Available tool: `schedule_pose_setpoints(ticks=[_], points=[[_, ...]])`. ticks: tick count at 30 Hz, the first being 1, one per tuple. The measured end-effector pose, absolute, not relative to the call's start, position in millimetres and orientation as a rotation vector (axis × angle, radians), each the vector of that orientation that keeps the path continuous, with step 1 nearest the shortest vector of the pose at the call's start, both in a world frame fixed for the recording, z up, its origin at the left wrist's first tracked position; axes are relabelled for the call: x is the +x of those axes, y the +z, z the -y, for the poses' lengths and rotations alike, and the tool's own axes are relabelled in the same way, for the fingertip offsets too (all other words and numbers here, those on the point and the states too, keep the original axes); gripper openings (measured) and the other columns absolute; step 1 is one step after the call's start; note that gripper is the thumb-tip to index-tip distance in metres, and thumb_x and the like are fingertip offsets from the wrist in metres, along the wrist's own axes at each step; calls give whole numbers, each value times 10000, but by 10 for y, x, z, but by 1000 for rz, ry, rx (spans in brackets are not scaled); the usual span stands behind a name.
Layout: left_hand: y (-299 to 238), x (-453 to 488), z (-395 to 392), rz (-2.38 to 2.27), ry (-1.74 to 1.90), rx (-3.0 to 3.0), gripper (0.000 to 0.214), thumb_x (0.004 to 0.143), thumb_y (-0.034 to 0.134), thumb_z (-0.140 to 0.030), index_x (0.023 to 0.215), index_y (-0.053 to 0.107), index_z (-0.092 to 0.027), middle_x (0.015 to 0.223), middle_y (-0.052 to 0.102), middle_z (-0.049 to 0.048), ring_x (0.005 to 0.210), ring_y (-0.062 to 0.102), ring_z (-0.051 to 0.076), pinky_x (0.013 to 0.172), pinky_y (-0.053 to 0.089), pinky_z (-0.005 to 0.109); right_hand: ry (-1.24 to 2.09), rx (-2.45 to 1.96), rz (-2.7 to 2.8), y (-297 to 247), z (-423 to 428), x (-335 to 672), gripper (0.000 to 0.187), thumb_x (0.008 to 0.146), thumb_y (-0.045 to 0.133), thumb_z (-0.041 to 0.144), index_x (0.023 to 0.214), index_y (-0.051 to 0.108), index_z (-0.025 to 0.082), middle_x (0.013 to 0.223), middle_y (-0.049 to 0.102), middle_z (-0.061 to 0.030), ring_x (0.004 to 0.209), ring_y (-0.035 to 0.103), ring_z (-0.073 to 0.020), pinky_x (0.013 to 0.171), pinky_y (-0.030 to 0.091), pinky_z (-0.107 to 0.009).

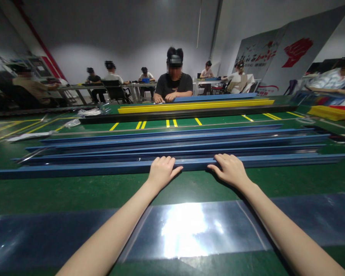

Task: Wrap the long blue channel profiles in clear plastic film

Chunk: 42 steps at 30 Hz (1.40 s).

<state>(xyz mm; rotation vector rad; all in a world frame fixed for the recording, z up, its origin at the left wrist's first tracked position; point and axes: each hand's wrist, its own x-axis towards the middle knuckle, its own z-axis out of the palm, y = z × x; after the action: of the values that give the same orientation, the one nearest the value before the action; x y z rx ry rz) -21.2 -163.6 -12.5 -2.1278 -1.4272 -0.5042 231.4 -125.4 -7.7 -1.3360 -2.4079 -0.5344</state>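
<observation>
A long blue channel strip [83, 170] lies across the green table, nearest to me of several similar strips. My left hand [161, 170] grips it left of its middle, fingers over the top edge and thumb along the near face. To the right, my right hand [229, 168] holds the same strip in a like way, its thumb pointing inward. A short stretch of the strip shows between the two thumbs. My fingertips are hidden behind its upper edge. Just beyond lie more blue strips [178, 146], roughly parallel and close together.
A shiny transparent sheet [74, 234] lies flat under my forearms. A phone [340, 138] rests at the right. Beyond are a black strip [189, 112], a yellow strip [195, 106] and a yellow tray [329, 112]. A person [174, 82] sits opposite; others work further back.
</observation>
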Motion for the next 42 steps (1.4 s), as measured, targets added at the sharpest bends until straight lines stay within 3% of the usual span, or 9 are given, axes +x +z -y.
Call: schedule_pose_setpoints(ticks=[42], points=[[-114,-206,1642,1447,-495,-2146,379,852,379,-471,704,544,-163,670,587,44,647,519,170,594,290,296,-473,-1323,2429,-77,1249,2320,387,852,333,499,730,509,176,731,594,-56,702,488,-181,628,243,-280]])
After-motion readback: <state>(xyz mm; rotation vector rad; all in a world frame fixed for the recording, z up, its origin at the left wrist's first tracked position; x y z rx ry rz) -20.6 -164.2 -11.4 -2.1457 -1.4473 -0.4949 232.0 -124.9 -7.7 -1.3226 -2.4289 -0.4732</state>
